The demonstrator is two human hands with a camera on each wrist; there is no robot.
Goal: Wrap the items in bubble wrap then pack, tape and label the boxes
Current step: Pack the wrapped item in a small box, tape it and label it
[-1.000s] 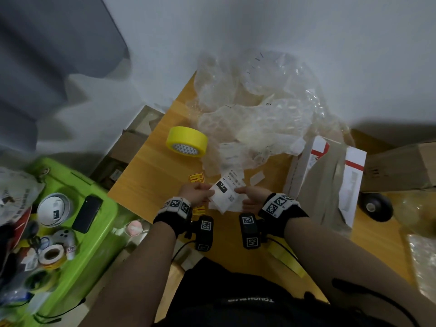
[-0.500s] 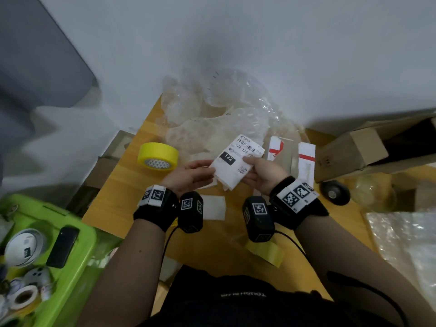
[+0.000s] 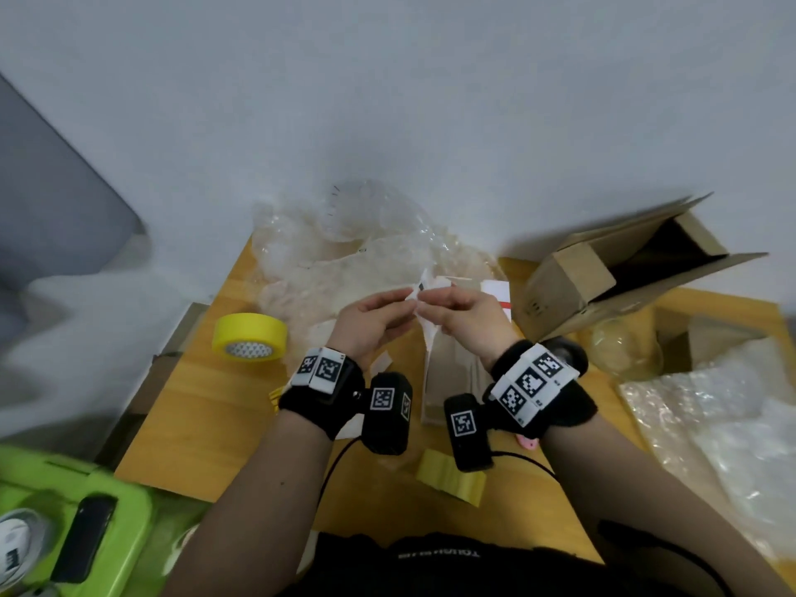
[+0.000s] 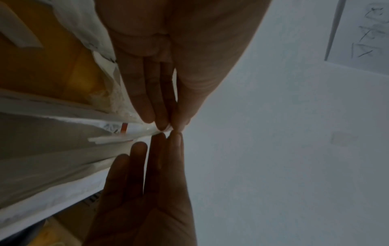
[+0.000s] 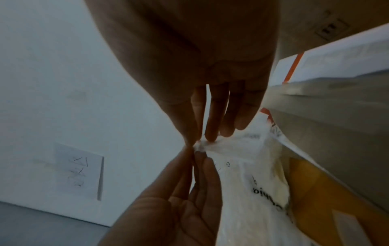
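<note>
Above the table (image 3: 206, 407) | left hand (image 3: 370, 323) and right hand (image 3: 463, 316) both pinch label (image 3: 424, 284) corner | yellow tape (image 3: 250, 337) left

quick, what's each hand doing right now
Left hand: pinching a corner of the white shipping label with its fingertips.
Right hand: pinching the same corner of the label from the other side.
</note>
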